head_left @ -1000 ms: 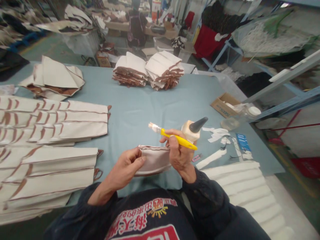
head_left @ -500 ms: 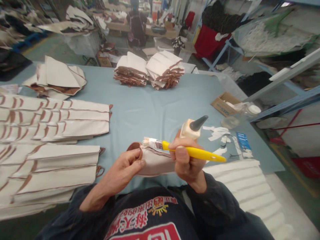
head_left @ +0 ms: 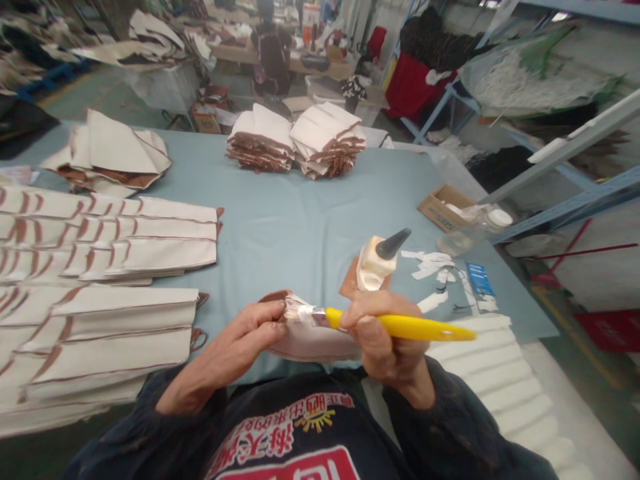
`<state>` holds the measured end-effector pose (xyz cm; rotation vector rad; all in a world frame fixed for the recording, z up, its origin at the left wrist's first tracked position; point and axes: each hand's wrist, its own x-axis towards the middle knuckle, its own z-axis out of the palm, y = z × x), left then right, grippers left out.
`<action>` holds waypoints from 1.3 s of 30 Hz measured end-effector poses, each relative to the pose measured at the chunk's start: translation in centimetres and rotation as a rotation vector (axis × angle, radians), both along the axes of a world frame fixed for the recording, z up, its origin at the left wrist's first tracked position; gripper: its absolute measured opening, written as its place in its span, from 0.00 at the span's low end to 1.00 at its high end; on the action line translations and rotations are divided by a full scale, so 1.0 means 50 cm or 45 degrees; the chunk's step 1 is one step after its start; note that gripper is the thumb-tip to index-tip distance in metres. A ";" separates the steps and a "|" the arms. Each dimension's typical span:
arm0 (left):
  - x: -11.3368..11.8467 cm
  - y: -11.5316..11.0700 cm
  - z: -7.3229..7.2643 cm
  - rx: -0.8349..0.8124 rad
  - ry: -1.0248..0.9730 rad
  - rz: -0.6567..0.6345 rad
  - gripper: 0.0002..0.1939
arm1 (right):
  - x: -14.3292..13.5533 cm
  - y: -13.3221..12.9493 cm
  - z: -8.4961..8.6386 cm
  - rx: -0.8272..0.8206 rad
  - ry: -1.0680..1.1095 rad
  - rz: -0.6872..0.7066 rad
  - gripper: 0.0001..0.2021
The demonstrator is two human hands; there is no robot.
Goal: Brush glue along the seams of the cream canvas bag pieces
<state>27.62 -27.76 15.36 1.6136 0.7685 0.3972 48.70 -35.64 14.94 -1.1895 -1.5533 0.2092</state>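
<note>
My right hand [head_left: 387,340] is closed round a paintbrush [head_left: 405,327] with a yellow handle. Its pale bristles touch the edge of a cream leather piece with a brown underside [head_left: 320,345], close to my left fingertips. Thumb and fingers of my left hand [head_left: 245,343] pinch that piece at its left end, above the table's front edge. Part of the piece is hidden behind my right hand. Just beyond, a cream bottle with a dark, tilted nozzle [head_left: 374,267] stands on a small brown scrap [head_left: 349,279].
Rows of overlapping cream pieces [head_left: 125,320] cover the table's left side. Two stacks of pieces [head_left: 325,137] stand at the back. On the right are a cardboard box [head_left: 445,207], a clear jar [head_left: 460,240], white scraps [head_left: 430,263] and pale strips [head_left: 475,347].
The brush has come down and slightly right, from the upper edge of the leather piece to lower beside my left fingers. My right hand has shifted right and nearer to me.
</note>
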 end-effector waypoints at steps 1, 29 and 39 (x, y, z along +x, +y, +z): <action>0.001 0.000 -0.001 -0.041 -0.036 -0.029 0.14 | -0.003 0.001 0.007 0.048 -0.039 0.031 0.10; 0.022 -0.047 -0.115 1.324 0.054 -0.079 0.15 | -0.018 -0.082 -0.038 -0.337 0.303 -0.091 0.11; 0.032 -0.042 -0.109 1.323 0.068 -0.039 0.14 | -0.022 -0.064 -0.009 -0.273 0.171 -0.026 0.11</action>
